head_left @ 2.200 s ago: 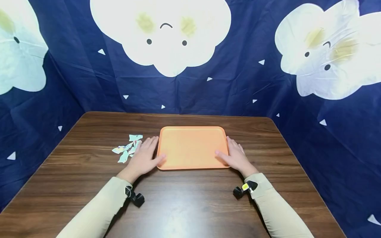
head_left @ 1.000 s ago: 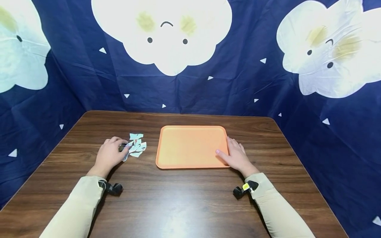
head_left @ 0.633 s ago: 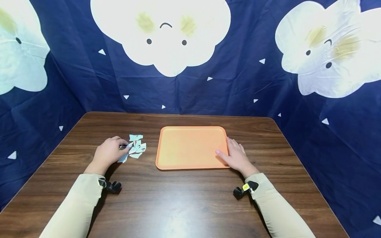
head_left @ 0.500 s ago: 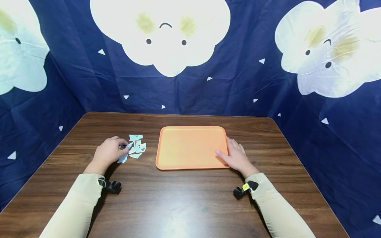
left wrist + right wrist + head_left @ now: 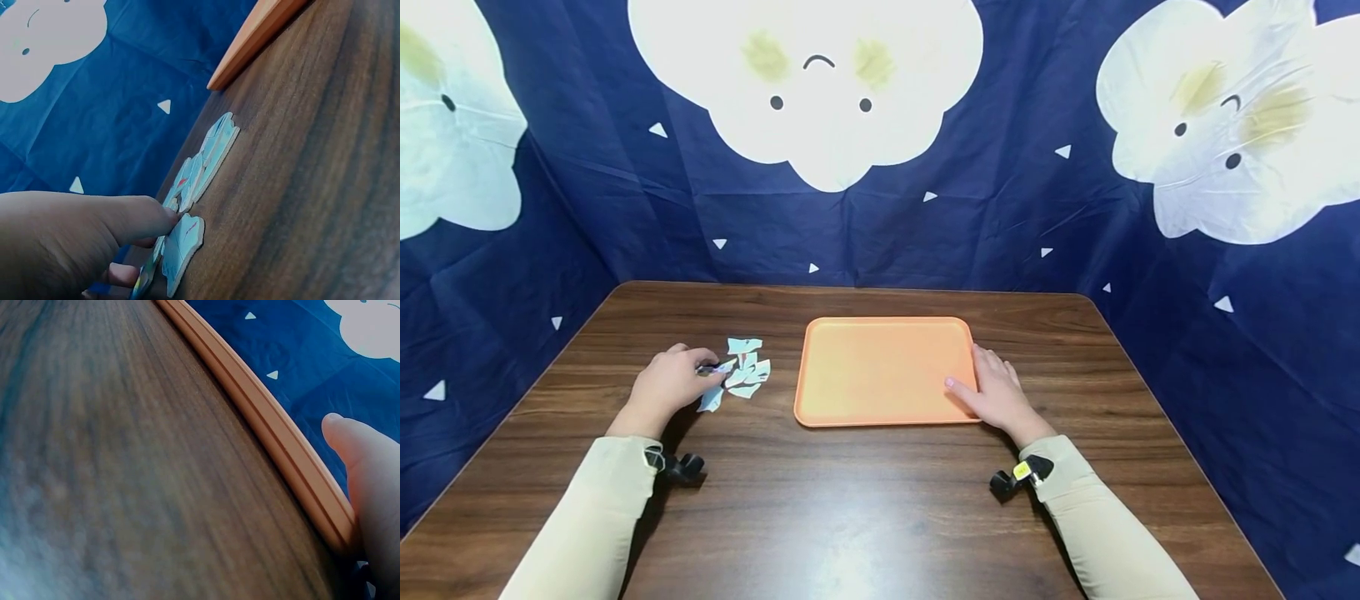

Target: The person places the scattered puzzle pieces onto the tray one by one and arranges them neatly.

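Several light-blue puzzle pieces with irregular edges lie clustered on the table, left of the orange tray. My left hand is at the cluster's left side, thumb and fingers pinching a colourful puzzle piece, mostly hidden by the hand. In the left wrist view, another blue piece lies flat beside the thumb. My right hand rests at the tray's right edge, thumb over the rim and fingers extended along the outside. The right wrist view shows this thumb raised over the tray's side wall.
The brown wood-grain table extends around the tray and pieces. Behind and beside it hangs a dark blue cloth printed with white clouds and small triangles.
My left hand has left the tray's left edge and moved left to the puzzle pieces, taking hold of one. Some pieces have shifted slightly. The right hand stays at the tray.
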{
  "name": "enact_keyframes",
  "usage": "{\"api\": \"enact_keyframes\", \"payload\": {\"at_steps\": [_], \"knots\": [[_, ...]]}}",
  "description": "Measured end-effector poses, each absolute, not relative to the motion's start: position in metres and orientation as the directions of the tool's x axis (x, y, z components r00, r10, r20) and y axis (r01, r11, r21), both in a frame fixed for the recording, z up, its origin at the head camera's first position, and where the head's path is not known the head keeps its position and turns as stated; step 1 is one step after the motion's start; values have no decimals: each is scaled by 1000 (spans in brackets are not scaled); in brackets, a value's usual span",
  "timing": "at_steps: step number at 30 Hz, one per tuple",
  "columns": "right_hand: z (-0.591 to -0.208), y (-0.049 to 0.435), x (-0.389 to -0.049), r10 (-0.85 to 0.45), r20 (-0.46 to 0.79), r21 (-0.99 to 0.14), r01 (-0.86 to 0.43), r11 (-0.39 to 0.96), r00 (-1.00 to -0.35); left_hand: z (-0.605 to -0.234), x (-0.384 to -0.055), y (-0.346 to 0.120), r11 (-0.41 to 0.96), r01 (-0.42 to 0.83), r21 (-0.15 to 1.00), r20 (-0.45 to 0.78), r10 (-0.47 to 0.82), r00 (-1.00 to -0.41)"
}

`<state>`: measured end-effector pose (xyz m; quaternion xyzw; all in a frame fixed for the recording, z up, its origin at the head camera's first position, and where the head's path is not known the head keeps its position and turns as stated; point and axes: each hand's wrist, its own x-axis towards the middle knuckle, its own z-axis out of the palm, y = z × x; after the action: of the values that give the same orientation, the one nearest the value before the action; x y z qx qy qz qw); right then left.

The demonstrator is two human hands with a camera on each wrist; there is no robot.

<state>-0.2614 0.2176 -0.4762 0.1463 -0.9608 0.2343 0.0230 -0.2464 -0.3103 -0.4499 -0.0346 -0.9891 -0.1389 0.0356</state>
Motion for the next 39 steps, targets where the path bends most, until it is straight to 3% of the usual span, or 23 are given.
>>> {"api": "enact_keyframes", "payload": {"at_steps": [21, 39], "knots": [[-475, 218, -262, -280, 126, -423, -307, 852, -952, -447, -247, -304, 965, 69, 254, 66, 54, -996], [-477, 219, -264, -277, 116, -431, -300, 851, -954, -454, -248, -310, 975, 137, 175, 225, 96, -970]]}}
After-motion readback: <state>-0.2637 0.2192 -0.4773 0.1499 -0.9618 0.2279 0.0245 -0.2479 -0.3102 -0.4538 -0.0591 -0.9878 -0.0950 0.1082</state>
